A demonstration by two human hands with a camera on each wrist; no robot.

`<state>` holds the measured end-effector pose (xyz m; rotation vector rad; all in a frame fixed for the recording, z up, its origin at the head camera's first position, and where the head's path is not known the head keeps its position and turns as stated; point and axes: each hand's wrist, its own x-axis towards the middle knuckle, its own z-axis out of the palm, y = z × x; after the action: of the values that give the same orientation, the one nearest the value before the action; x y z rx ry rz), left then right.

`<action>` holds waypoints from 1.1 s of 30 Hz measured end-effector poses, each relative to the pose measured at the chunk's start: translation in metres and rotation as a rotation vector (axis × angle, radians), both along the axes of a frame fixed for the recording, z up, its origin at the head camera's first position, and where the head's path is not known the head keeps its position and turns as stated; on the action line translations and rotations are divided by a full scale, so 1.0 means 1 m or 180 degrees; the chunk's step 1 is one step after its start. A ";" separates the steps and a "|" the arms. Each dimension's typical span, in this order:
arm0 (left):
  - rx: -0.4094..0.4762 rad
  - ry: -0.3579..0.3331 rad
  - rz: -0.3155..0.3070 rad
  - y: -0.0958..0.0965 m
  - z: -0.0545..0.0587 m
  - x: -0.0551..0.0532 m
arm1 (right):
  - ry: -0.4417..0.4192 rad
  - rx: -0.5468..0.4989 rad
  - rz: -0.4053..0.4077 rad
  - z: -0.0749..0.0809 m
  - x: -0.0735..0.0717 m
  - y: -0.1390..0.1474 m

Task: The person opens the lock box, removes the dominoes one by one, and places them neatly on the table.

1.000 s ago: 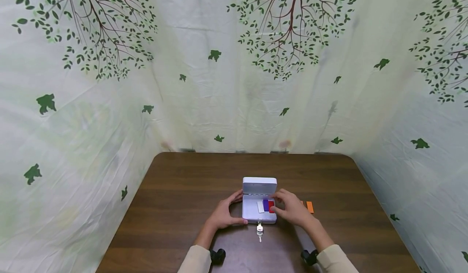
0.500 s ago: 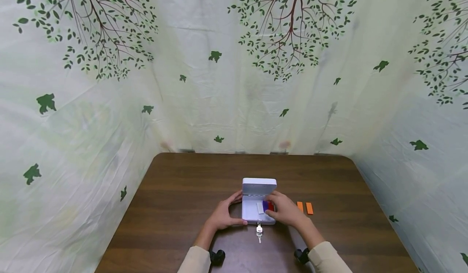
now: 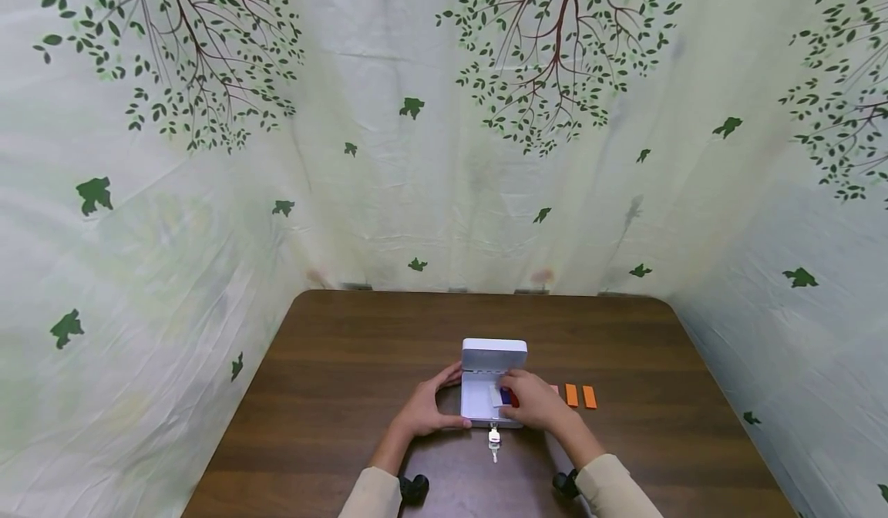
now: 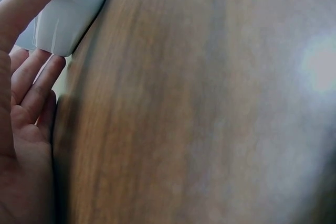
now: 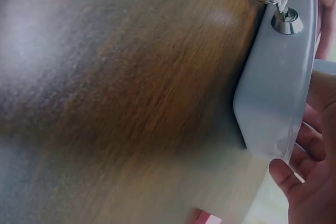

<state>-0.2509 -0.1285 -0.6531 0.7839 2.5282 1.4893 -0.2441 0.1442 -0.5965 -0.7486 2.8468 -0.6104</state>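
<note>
The left hand (image 3: 432, 408) spreads its grip wide, holding a shiny white box (image 3: 477, 402), thumb (image 3: 454, 421) in front. The box sits on the brown wooden counter (image 3: 388, 333), lid (image 3: 494, 354) up, silver lock (image 5: 287, 22) on the near side. The right hand (image 3: 533, 402) bends inside, its grip half closed by a small red block (image 3: 514, 400); I can't tell if it pinches it. A small white block (image 3: 496, 397) points front to back.

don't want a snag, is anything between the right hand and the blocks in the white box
Nothing visible: the right hand is over the white box, at the blocks; the raised lid stands behind them.
</note>
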 end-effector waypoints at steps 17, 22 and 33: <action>0.0003 -0.0048 -0.0008 0.001 0.000 0.001 | 0.0085 0.0259 0.0000 -0.006 -0.005 -0.007; -0.0023 -0.0060 0.0014 0.000 0.000 0.001 | 0.0040 0.0181 -0.0045 -0.007 -0.005 -0.008; 0.0001 -0.0005 -0.0019 0.001 0.000 0.000 | 0.0078 0.0181 0.0002 -0.007 -0.006 -0.008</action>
<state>-0.2513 -0.1278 -0.6527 0.7893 2.5225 1.4878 -0.2499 0.1358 -0.6032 -0.7529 2.8727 -0.5213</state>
